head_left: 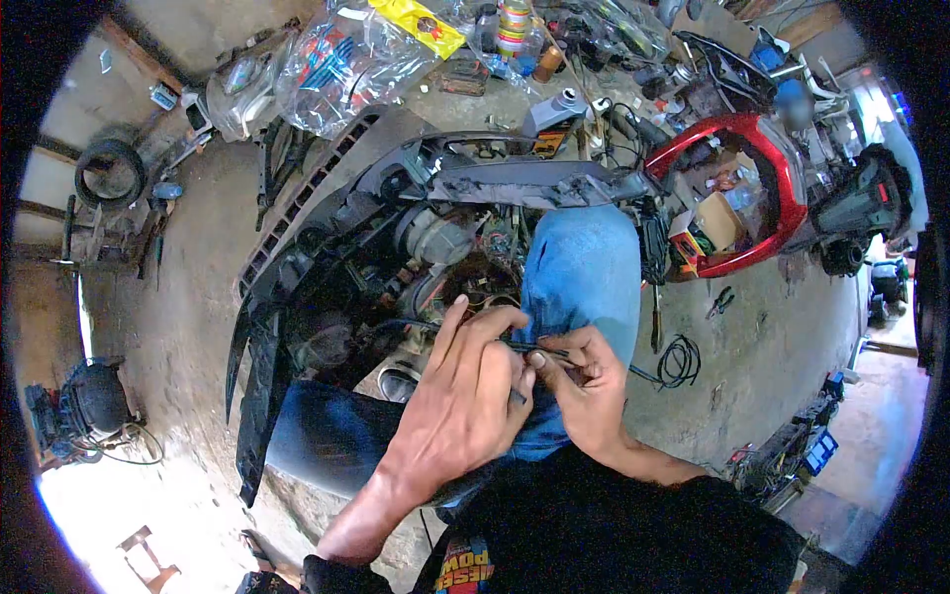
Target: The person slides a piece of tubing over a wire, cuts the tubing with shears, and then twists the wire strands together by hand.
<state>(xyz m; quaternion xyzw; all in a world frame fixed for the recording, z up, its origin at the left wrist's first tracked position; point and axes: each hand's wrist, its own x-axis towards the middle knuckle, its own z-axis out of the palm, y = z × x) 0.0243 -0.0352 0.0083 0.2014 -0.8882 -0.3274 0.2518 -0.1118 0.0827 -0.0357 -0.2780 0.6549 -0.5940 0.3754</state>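
Note:
Above my lap, my left hand (pixel 460 391) and my right hand (pixel 589 391) come close together, both closed on a thin black cable (pixel 524 346). The fingertips of my right hand pinch it, while my left hand's fingers curl round its other side. A small dark tip (pixel 518 397) pokes out by my left fingers; what it belongs to is hidden. Just beyond my hands lies a black vehicle front fairing (pixel 346 213) with a round lamp housing (pixel 435 238) and loose wires inside. My jeans-covered knee (pixel 584 257) rises beside it.
A coil of black cable (pixel 679 361) rests on the concrete floor at right, near pliers (pixel 721 301) and a screwdriver (pixel 656 322). Farther off are a red curved frame (pixel 782 238), an open cardboard box (pixel 719 220), plastic bags (pixel 341 74) and a tyre (pixel 110 173).

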